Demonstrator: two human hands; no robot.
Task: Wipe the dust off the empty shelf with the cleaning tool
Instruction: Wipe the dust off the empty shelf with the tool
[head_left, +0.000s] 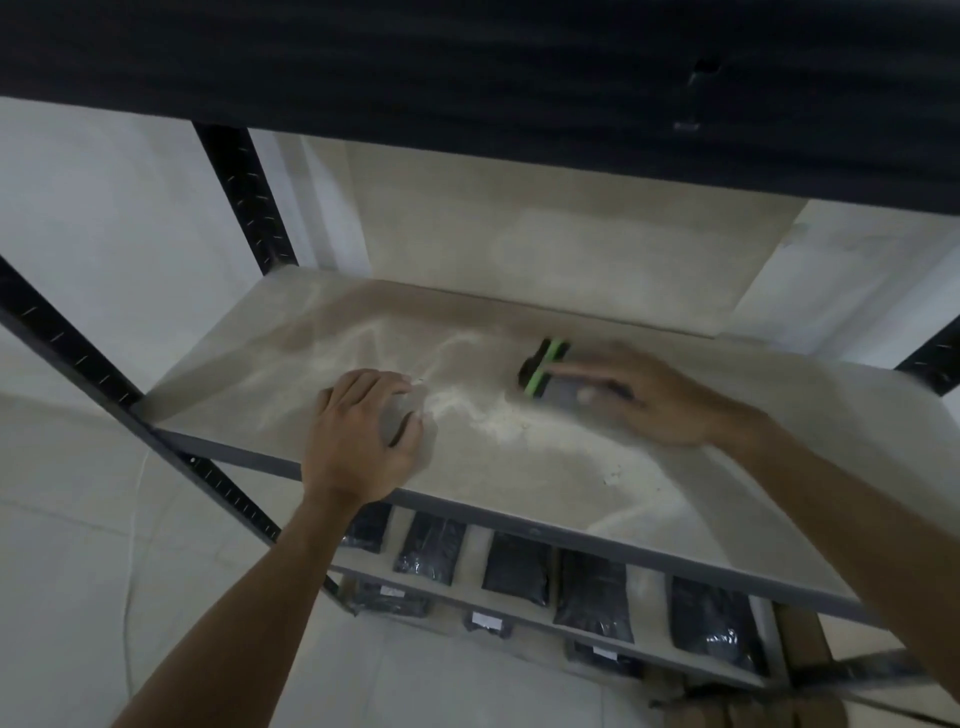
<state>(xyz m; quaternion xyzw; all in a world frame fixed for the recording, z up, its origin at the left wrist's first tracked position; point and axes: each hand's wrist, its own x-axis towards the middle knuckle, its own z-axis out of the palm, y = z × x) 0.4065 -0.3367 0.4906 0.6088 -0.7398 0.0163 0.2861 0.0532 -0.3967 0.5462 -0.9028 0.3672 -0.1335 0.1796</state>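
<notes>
The empty shelf board (727, 467) is pale and streaked with whitish dust (483, 415) across its middle. My right hand (660, 400) is blurred and grips a black cleaning tool with green stripes (543, 366), its head pressed on the board near the back centre. My left hand (363, 436) lies on the shelf near the front edge, fingers curled loosely, touching the dust; it is hard to tell whether anything is under it.
A dark upper shelf (467, 62) overhangs closely. Black uprights (244, 192) stand at the left and one at the right (930, 358). Lower shelves hold several black wrapped packages (592, 592). A pale wall lies behind, pale floor to the left.
</notes>
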